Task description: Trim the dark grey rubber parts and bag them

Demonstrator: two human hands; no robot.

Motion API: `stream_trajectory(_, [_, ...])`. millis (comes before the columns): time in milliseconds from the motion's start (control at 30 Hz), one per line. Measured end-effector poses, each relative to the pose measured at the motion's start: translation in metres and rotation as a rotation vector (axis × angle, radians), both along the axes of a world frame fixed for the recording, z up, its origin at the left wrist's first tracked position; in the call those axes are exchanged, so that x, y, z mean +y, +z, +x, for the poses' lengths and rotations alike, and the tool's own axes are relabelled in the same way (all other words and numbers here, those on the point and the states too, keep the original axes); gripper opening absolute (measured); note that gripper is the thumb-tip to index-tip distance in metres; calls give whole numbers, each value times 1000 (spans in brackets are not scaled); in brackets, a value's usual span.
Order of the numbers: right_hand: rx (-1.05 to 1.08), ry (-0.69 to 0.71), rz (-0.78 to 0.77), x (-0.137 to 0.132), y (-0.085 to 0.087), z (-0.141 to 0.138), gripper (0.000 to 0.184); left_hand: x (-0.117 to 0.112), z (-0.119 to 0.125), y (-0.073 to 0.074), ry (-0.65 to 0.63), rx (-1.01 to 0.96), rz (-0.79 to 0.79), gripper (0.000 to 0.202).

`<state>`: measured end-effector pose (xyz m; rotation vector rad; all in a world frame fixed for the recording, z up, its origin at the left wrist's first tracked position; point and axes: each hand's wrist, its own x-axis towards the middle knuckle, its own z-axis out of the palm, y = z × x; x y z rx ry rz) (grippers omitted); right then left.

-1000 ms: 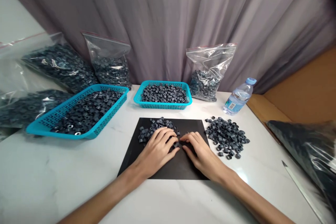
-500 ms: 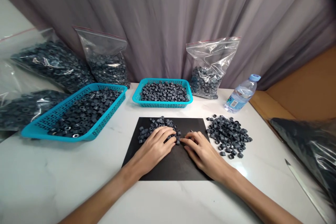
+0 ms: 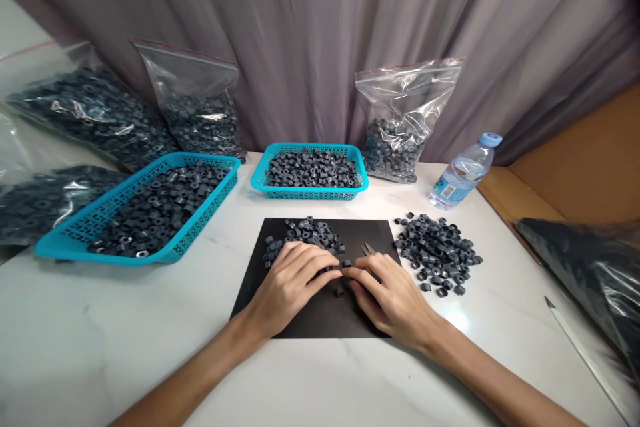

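Note:
My left hand (image 3: 295,280) is bent over the near edge of a pile of small dark grey ring-shaped pieces (image 3: 313,232) on a black mat (image 3: 320,320). Its thumb and fingers come together; whatever they hold is hidden. My right hand (image 3: 390,290) has curled fingers, with its index fingertip almost meeting the left thumb. Two pointed metal tips of a small tweezer-like tool (image 3: 369,249) stick out past its knuckles; the rest is covered. A loose ring (image 3: 347,263) sits just beyond the fingertips, and another ring (image 3: 339,291) lies on the mat between the hands.
A second ring pile (image 3: 440,250) lies right of the mat. Two turquoise baskets (image 3: 200,230) (image 3: 310,194) and several zip bags (image 3: 393,147) hold similar rings. A water bottle (image 3: 463,173) stands back right. A long pointed strip (image 3: 575,343) lies on the table's right side.
My fingertips have drawn closer together, and the left hand has shifted slightly down. A ring now shows on the mat between my hands, and the tool's tips have come into sight.

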<state>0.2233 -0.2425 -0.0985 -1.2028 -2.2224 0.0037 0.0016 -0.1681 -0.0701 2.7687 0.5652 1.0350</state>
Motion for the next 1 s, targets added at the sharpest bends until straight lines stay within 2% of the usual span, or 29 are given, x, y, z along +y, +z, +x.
stream_trajectory(100, [-24,18,-9,-4,2,-5,20,-4,0,-3,39,-191,-208,17])
stream_trajectory(200, [-65,12,-19,-5,1,-7,20,-12,1,0,65,-288,-366,18])
stream_trajectory(433, [-88,64,93,-1,-1,-13,21,-32,3,-1,-2,-389,-597,26])
stream_trajectory(567, [-22,94,88,0,1,-18,20,-37,4,-4,-7,-452,-726,18])
stream_trajectory(700, [138,89,9,-1,3,-15,15,-38,6,1,-14,-541,-965,9])
stream_trajectory(833, [383,97,-116,-3,5,-12,20,-39,9,11,36,-584,-1251,12])
stream_trajectory(1000, [627,25,-243,-5,4,-11,18,-40,11,11,59,-550,-1431,20])
